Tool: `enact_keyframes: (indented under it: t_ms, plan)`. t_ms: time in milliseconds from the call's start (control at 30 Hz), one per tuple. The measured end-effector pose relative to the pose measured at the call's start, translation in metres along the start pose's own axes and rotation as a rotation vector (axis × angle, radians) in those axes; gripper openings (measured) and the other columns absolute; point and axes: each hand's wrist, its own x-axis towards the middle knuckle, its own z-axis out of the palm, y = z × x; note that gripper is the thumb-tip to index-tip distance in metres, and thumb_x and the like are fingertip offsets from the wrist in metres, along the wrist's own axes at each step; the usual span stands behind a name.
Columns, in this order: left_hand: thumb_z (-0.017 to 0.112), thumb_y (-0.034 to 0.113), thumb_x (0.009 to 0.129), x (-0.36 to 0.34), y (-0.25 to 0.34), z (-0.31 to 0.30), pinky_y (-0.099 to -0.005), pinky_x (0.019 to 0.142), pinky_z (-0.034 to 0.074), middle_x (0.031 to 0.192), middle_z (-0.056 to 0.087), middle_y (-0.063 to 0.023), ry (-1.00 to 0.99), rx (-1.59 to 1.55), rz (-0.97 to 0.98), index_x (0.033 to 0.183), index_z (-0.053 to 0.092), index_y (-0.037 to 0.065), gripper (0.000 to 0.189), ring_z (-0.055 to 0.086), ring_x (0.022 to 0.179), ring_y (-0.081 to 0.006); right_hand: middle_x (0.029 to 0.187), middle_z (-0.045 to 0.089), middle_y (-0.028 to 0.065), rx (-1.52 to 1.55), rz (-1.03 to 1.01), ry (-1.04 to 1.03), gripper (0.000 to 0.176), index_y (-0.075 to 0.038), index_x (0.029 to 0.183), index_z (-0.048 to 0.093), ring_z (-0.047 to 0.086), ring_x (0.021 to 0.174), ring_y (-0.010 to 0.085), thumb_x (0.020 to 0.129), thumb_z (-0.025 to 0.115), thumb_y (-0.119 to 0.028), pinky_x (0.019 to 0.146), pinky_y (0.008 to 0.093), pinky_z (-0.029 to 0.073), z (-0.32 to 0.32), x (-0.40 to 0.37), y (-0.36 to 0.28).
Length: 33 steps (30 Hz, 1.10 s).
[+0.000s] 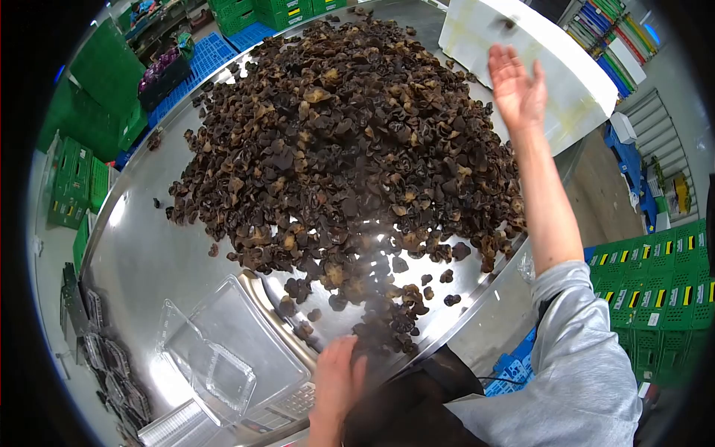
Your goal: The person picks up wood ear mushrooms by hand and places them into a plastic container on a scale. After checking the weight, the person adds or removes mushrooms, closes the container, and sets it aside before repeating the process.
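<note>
A large heap of dark brown wood ear mushrooms (335, 149) covers much of the round metal table (149, 246). My right hand (518, 88) is stretched out over the white box-like surface (570, 97) at the far right, palm up and fingers apart. Just beyond its fingertips a small dark piece (509, 24) appears blurred against the white, apart from the hand. My left hand (339, 376) is low by the near table edge, fingers extended, beside loose mushrooms and a scale (287, 335). On the scale's plate lies an opened clear plastic clamshell container (212, 365).
Stacked clear containers (112, 365) stand at the lower left. Green crates (659, 290) are piled on the right, with more green crates (74, 182) on the left. Blue pallets (197, 59) lie behind the table, near a dark crate of purple produce (160, 74).
</note>
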Motion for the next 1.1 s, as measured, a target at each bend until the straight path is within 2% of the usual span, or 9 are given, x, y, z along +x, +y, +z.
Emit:
enact_keyframes:
  t_ms: [33,133,200,233,367,533,700,900,1100]
  plan:
    - [0.069,0.011,0.082,0.008,0.002,0.001,-0.0441,0.097,0.044,0.122,0.059,-0.0181,0.008,0.005,0.031,0.123,0.055,0.004,0.044,0.055,0.114,-0.0368,0.107,0.065,0.0191,-0.001,0.001,0.001,0.037,0.004,0.115,0.054,0.063,0.107,0.0256,0.099,0.049,-0.030,0.091,0.0392,0.054,-0.006,0.002,0.002]
    - [0.071,0.010,0.081,0.038,0.011,0.008,-0.0460,0.103,0.039,0.134,0.052,-0.0188,0.058,0.051,0.104,0.127,0.054,0.004,0.049,0.046,0.126,-0.0384,0.119,0.065,0.0157,-1.242,-0.003,-0.243,0.052,-0.004,0.126,0.057,0.061,0.112,0.0280,0.094,0.054,-0.045,0.102,0.0409,0.047,-0.060,0.008,0.040]
    - [0.072,0.009,0.080,0.059,0.015,0.019,-0.0478,0.107,0.035,0.140,0.047,-0.0185,0.098,0.090,0.135,0.129,0.054,0.005,0.052,0.040,0.133,-0.0399,0.140,0.052,0.0175,-2.010,-0.384,-0.403,0.062,-0.012,0.125,0.063,0.046,0.131,0.0355,0.081,0.066,-0.055,0.106,0.0488,0.040,-0.096,-0.023,0.073]
    - [0.073,0.013,0.079,0.070,0.014,0.026,-0.0516,0.108,0.032,0.145,0.042,-0.0176,0.101,0.155,0.162,0.131,0.054,0.006,0.056,0.034,0.137,-0.0413,0.147,0.042,0.0167,-2.001,-0.115,-0.299,0.063,-0.011,0.124,0.063,0.041,0.133,0.0352,0.078,0.066,-0.054,0.109,0.0505,0.038,-0.094,-0.054,0.090]
    - [0.077,0.026,0.076,0.092,0.002,0.055,-0.0617,0.107,0.026,0.151,0.035,-0.0161,0.100,0.378,0.098,0.135,0.053,0.011,0.065,0.022,0.142,-0.0458,0.138,0.049,0.0147,-1.781,-0.189,-0.648,0.050,-0.014,0.109,0.069,0.044,0.125,0.0397,0.063,0.076,-0.031,0.104,0.0491,0.041,-0.066,-0.160,0.141]
    - [0.074,0.029,0.078,0.067,-0.024,0.061,-0.0619,0.106,0.027,0.142,0.039,-0.0215,0.137,0.522,-0.062,0.133,0.051,0.007,0.064,0.021,0.142,-0.0468,0.129,0.053,0.0101,-1.447,0.014,-1.005,0.044,-0.016,0.113,0.063,0.046,0.125,0.0382,0.071,0.072,-0.027,0.096,0.0501,0.047,-0.042,-0.279,0.177]
    - [0.074,0.021,0.078,0.026,-0.031,0.048,-0.0596,0.110,0.025,0.144,0.036,-0.0237,0.122,0.470,-0.198,0.132,0.051,0.006,0.061,0.024,0.140,-0.0478,0.129,0.056,0.0076,-1.397,-0.104,-1.186,0.031,-0.015,0.108,0.064,0.049,0.126,0.0324,0.076,0.067,-0.013,0.100,0.0460,0.043,-0.053,-0.315,0.146]
    - [0.073,0.014,0.077,0.004,-0.030,0.052,-0.0580,0.109,0.028,0.148,0.032,-0.0264,0.101,0.330,-0.088,0.131,0.050,0.002,0.060,0.025,0.140,-0.0485,0.126,0.056,0.0034,-1.487,0.041,-1.165,0.039,-0.017,0.110,0.062,0.048,0.128,0.0262,0.072,0.069,-0.010,0.111,0.0544,0.026,-0.090,-0.308,0.068]
    - [0.073,0.007,0.078,-0.009,-0.025,0.046,-0.0559,0.113,0.025,0.148,0.031,-0.0277,0.193,0.117,-0.090,0.135,0.043,0.000,0.065,0.026,0.140,-0.0480,0.114,0.068,0.0087,-1.251,0.286,-0.806,0.016,-0.007,0.097,0.070,0.061,0.113,0.0252,0.081,0.068,-0.007,0.100,0.0396,0.046,-0.081,-0.272,0.034]
